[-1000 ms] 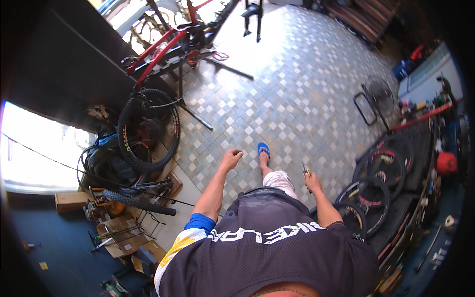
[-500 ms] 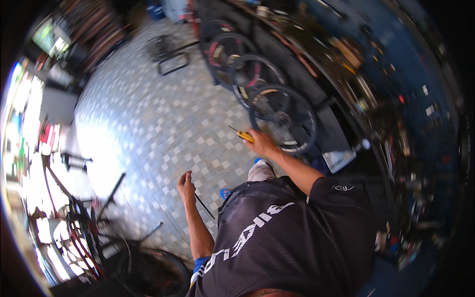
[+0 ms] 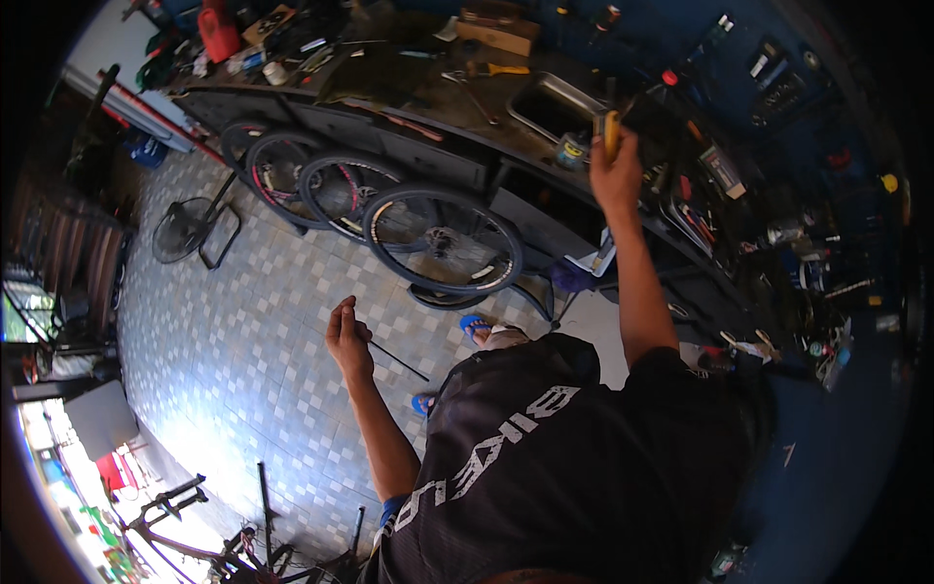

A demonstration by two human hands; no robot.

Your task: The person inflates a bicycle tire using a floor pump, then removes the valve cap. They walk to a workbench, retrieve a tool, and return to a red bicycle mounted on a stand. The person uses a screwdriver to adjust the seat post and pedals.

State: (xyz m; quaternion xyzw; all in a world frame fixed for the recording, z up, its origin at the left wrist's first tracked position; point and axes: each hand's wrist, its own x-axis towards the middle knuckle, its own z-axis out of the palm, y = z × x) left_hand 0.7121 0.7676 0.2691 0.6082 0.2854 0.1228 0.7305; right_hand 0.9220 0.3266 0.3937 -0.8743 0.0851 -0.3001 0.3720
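My right hand (image 3: 619, 180) is raised over the front of the workbench (image 3: 428, 90), its fingers wrapped round a yellow-handled screwdriver (image 3: 611, 136). The tool's thin shaft points away from me, against the cluttered bench top. Just left of that hand stand a small tub (image 3: 571, 151) and a metal tray (image 3: 545, 105). Over the tiled floor, my left hand (image 3: 347, 336) is closed on a thin black rod (image 3: 399, 361), which slants down toward my body. Whether the rod is stiff or a piece of cable I cannot tell.
Several bicycle wheels (image 3: 443, 239) lean along the bench front. A black fan (image 3: 183, 231) stands on the floor at far left. Bicycle frames (image 3: 185, 535) are at lower left. A cardboard box (image 3: 496, 34), a red container (image 3: 218, 35) and loose tools crowd the bench.
My view has swung right toward the bench. My right hand, with the screwdriver, has moved from above the floor by the wheels to over the bench. My left hand still holds the rod.
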